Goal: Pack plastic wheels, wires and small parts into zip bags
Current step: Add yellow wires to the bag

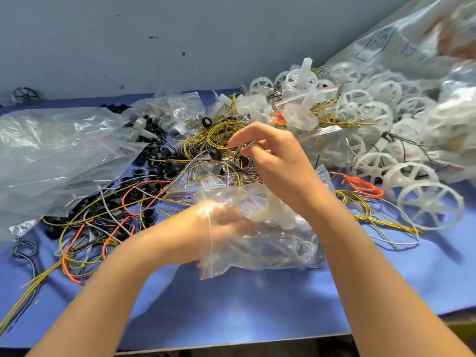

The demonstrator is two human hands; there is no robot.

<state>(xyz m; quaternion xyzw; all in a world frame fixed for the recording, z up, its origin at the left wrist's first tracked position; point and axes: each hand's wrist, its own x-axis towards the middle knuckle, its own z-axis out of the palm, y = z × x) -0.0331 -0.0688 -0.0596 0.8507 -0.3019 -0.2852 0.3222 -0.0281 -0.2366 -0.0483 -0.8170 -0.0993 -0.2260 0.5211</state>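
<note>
My left hand is inside a clear zip bag at the middle of the blue table, gripping it; white plastic parts show through the film. Just above the bag, my right hand hovers over a tangle of yellow and black wires, fingers loosely curled, with nothing clearly held. White spoked plastic wheels are piled to the right. Small black ring parts lie scattered left of centre.
A large crumpled clear bag covers the left of the table. Another big printed bag of wheels rises at the back right. Orange wires lie near the wheels. Small empty zip bags sit at the back. The table's front edge is near me.
</note>
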